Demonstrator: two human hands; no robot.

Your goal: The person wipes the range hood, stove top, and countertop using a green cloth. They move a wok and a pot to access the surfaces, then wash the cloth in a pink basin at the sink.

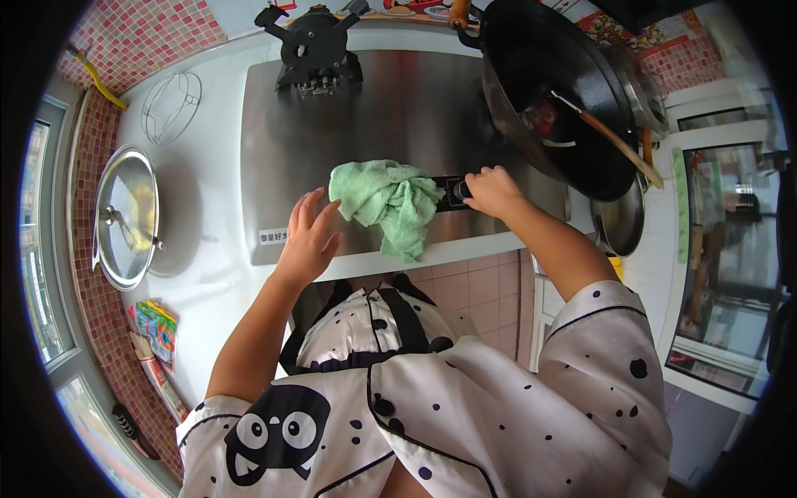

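A crumpled green cloth (pixel 389 202) lies on the front of the stainless steel stove top (pixel 380 124), with one end hanging towards the counter edge. Just left of the cloth is my left hand (pixel 309 239), fingers spread and holding nothing; whether a fingertip touches the cloth is hard to tell. To the cloth's right, the fingers of my right hand (pixel 495 192) are at the round control knob (pixel 462 190) on the stove's black panel, closed around its right side. The cloth hides the left part of that panel.
A black burner stand (pixel 314 46) stands at the back of the stove. A large wok (pixel 554 93) tilts at the right with a wooden-handled utensil (pixel 613 138) in it; another pan (pixel 619 218) is below. At left are a wire rack (pixel 171 109), a lidded pan (pixel 127 218) and colourful packets (pixel 155 330).
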